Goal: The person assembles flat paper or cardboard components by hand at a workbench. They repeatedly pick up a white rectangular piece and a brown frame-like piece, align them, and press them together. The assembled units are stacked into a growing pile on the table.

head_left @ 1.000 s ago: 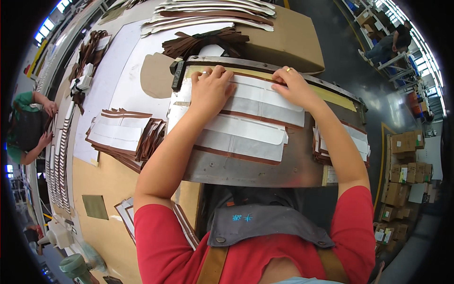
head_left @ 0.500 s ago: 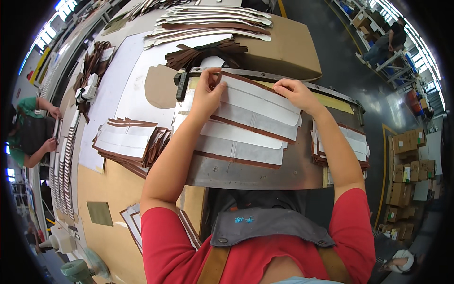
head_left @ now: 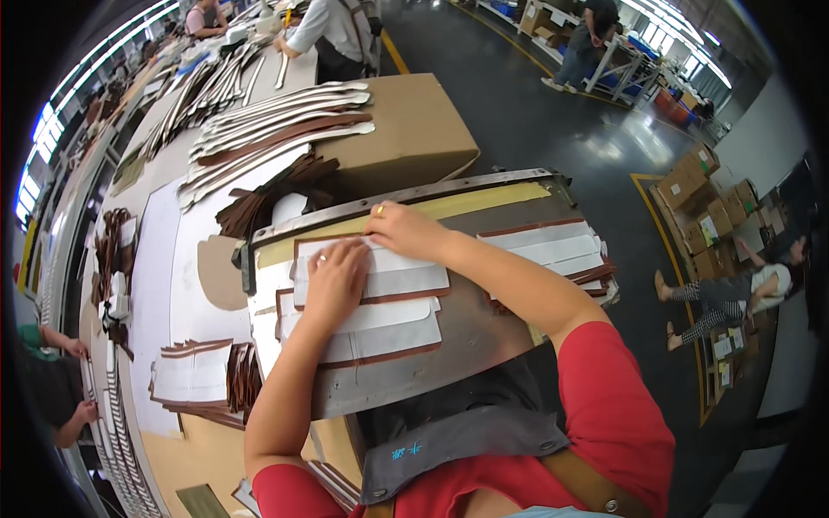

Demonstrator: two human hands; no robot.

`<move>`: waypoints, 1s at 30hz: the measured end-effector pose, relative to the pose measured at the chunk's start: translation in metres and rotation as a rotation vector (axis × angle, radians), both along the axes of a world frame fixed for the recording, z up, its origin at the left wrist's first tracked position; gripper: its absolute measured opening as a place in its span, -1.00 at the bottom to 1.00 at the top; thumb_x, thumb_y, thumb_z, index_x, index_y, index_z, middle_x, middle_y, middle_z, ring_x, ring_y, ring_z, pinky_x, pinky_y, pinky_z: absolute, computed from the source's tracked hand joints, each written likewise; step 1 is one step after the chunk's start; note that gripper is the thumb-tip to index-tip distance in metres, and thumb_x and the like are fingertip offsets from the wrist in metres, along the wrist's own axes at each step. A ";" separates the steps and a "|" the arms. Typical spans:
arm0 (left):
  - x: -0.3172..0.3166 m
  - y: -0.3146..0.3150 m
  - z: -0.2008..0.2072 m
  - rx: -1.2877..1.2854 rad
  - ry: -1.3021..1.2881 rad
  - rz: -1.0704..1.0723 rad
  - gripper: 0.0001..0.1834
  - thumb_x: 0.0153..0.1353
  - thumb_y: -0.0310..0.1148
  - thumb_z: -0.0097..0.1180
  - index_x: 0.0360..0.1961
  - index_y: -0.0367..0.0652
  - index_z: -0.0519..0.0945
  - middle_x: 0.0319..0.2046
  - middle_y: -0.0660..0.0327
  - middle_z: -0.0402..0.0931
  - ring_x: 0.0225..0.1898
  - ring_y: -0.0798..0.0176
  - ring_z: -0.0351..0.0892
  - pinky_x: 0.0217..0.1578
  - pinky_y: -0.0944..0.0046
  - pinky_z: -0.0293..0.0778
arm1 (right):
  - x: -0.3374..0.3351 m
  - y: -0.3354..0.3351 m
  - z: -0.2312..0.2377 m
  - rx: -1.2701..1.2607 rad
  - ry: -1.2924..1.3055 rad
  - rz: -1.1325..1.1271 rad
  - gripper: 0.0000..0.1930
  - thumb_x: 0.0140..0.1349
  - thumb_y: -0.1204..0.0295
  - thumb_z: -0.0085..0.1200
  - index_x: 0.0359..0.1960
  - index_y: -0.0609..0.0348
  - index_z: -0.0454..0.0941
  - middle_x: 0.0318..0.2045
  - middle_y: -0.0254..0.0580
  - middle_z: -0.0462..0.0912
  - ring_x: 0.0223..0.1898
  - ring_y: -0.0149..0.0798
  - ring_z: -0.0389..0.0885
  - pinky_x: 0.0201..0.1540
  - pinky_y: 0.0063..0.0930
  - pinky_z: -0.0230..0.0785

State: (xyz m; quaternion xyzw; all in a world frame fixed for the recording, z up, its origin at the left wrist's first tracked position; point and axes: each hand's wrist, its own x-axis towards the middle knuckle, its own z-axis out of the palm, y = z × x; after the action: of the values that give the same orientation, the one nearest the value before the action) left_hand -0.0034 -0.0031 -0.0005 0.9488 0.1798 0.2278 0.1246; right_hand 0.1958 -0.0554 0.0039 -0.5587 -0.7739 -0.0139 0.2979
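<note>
White brown-edged panel [head_left: 406, 281] lies partly under both hands [head_left: 335, 278] [head_left: 408, 230], whose grip is unclear.

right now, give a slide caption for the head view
Left fingers and right fingers at the far edge of a brown-trimmed white panel over a metal plate

A glossy dark grey floor [head_left: 544, 129] marked with painted yellow lines [head_left: 396, 53] runs toward a white metal-framed rack [head_left: 617, 65] at upper right, with bright paned windows [head_left: 29, 186] at far left and long white strip lights [head_left: 678, 34] overhead
</note>
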 end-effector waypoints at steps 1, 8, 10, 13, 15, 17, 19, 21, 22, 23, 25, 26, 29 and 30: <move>0.004 -0.001 0.001 0.004 -0.029 -0.027 -0.67 0.17 -0.39 0.02 -0.01 -0.15 0.46 0.04 0.21 0.43 0.12 0.12 0.35 0.13 0.02 0.16 | 0.000 0.002 0.001 0.027 -0.065 -0.004 -0.90 0.06 0.45 0.07 -0.41 0.21 0.55 -0.37 -0.15 0.56 -0.19 -0.12 0.53 -0.13 -0.31 0.43; 0.005 -0.007 0.006 0.075 0.048 -0.013 -0.65 0.12 -0.48 0.00 -0.01 -0.17 0.46 0.00 0.17 0.44 0.07 0.06 0.35 0.04 0.09 0.25 | -0.012 0.012 0.004 0.006 -0.422 -0.024 -0.88 -0.02 0.44 0.06 -0.46 0.20 0.53 -0.39 -0.13 0.57 -0.26 -0.11 0.58 -0.22 -0.33 0.48; 0.006 -0.005 0.004 0.073 0.034 -0.023 -0.64 0.11 -0.48 0.00 -0.01 -0.17 0.46 0.00 0.18 0.44 0.08 0.07 0.35 0.03 0.08 0.26 | -0.013 0.014 0.006 -0.024 -0.274 -0.067 -0.90 -0.01 0.47 0.04 -0.48 0.23 0.50 -0.40 -0.08 0.56 -0.29 -0.03 0.57 -0.22 -0.25 0.46; 0.005 -0.007 -0.003 0.076 0.023 -0.011 -0.65 0.11 -0.48 0.00 -0.02 -0.15 0.46 0.00 0.20 0.43 0.07 0.08 0.36 0.00 0.08 0.27 | 0.005 0.027 -0.013 0.009 -0.043 -0.182 -0.91 0.00 0.48 0.01 -0.54 0.26 0.45 -0.52 -0.01 0.52 -0.38 0.06 0.56 -0.31 -0.16 0.43; 0.003 -0.011 -0.002 0.023 -0.048 -0.012 -0.66 0.13 -0.45 0.02 -0.02 -0.13 0.46 -0.02 0.18 0.43 0.04 0.07 0.38 -0.01 0.09 0.27 | 0.013 0.021 -0.001 -0.084 0.178 -0.111 -0.91 0.07 0.47 0.03 -0.44 0.21 0.55 -0.53 -0.05 0.54 -0.44 -0.04 0.55 -0.36 -0.30 0.40; 0.002 -0.014 0.000 0.004 -0.080 0.003 -0.72 0.14 -0.44 0.04 -0.09 -0.16 0.46 -0.11 0.16 0.42 -0.03 0.07 0.39 -0.02 0.10 0.28 | 0.000 0.003 0.017 -0.288 0.275 -0.097 -0.85 0.12 0.44 0.11 -0.30 0.22 0.56 -0.41 -0.13 0.54 -0.37 -0.12 0.54 -0.28 -0.37 0.41; 0.002 -0.013 -0.003 0.012 -0.096 0.017 -0.76 0.14 -0.43 0.04 -0.13 -0.17 0.46 -0.17 0.16 0.42 -0.06 0.07 0.39 -0.02 0.10 0.28 | -0.004 -0.002 0.013 -0.176 0.097 -0.026 -0.84 0.12 0.43 0.12 -0.28 0.21 0.55 -0.34 -0.15 0.54 -0.30 -0.13 0.53 -0.23 -0.37 0.41; 0.004 -0.013 -0.007 0.043 -0.114 0.022 -0.78 0.14 -0.43 0.04 -0.17 -0.17 0.45 -0.20 0.16 0.41 -0.08 0.07 0.39 -0.02 0.10 0.28 | -0.006 -0.002 0.013 -0.129 -0.006 0.004 -0.85 0.11 0.43 0.13 -0.32 0.23 0.53 -0.29 -0.17 0.53 -0.21 -0.14 0.50 -0.16 -0.37 0.40; 0.003 -0.013 -0.007 0.048 -0.101 0.030 -0.79 0.14 -0.43 0.04 -0.17 -0.17 0.45 -0.21 0.16 0.41 -0.09 0.07 0.38 -0.02 0.10 0.28 | -0.007 0.002 0.014 -0.136 -0.048 0.011 -0.86 0.10 0.45 0.12 -0.34 0.24 0.52 -0.31 -0.16 0.53 -0.22 -0.14 0.51 -0.17 -0.35 0.40; 0.003 -0.013 -0.005 0.051 -0.091 0.032 -0.80 0.14 -0.43 0.03 -0.18 -0.17 0.45 -0.22 0.17 0.41 -0.09 0.07 0.38 -0.01 0.09 0.28 | -0.005 0.005 0.016 -0.143 -0.092 0.014 -0.87 0.09 0.46 0.11 -0.35 0.25 0.50 -0.32 -0.15 0.52 -0.22 -0.13 0.51 -0.18 -0.33 0.41; 0.004 -0.014 -0.006 0.054 -0.073 0.027 -0.82 0.15 -0.43 0.03 -0.19 -0.18 0.45 -0.23 0.18 0.41 -0.10 0.08 0.38 -0.01 0.09 0.28 | -0.005 0.006 0.012 -0.104 -0.196 0.029 -0.88 0.07 0.49 0.10 -0.38 0.26 0.48 -0.34 -0.14 0.51 -0.23 -0.12 0.51 -0.20 -0.30 0.42; 0.004 -0.013 -0.006 0.057 -0.070 0.024 -0.83 0.15 -0.43 0.02 -0.20 -0.18 0.46 -0.24 0.18 0.41 -0.11 0.08 0.38 0.00 0.09 0.28 | -0.005 0.007 0.011 -0.053 -0.261 0.045 -0.89 0.06 0.50 0.09 -0.39 0.26 0.46 -0.35 -0.14 0.51 -0.23 -0.12 0.51 -0.22 -0.29 0.42; 0.005 -0.012 -0.004 0.064 -0.059 0.016 -0.85 0.16 -0.44 0.01 -0.23 -0.18 0.46 -0.26 0.18 0.41 -0.12 0.08 0.38 0.00 0.09 0.28 | -0.006 0.011 0.007 0.043 -0.326 0.052 -0.90 0.05 0.53 0.05 -0.39 0.26 0.45 -0.38 -0.12 0.51 -0.26 -0.09 0.52 -0.28 -0.26 0.42; 0.005 -0.011 -0.003 0.067 -0.055 0.013 -0.86 0.16 -0.44 0.01 -0.23 -0.18 0.46 -0.26 0.18 0.41 -0.13 0.08 0.39 0.00 0.09 0.28 | -0.007 0.012 0.006 0.067 -0.326 0.047 -0.91 0.04 0.54 0.04 -0.39 0.26 0.45 -0.38 -0.11 0.51 -0.28 -0.07 0.53 -0.31 -0.26 0.42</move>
State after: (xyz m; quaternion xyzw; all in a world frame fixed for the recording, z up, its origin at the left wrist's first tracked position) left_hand 0.0013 -0.0145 -0.0038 0.9446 0.1749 0.2604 0.0964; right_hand 0.1892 -0.0430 0.0096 -0.5207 -0.8239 -0.1230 0.1872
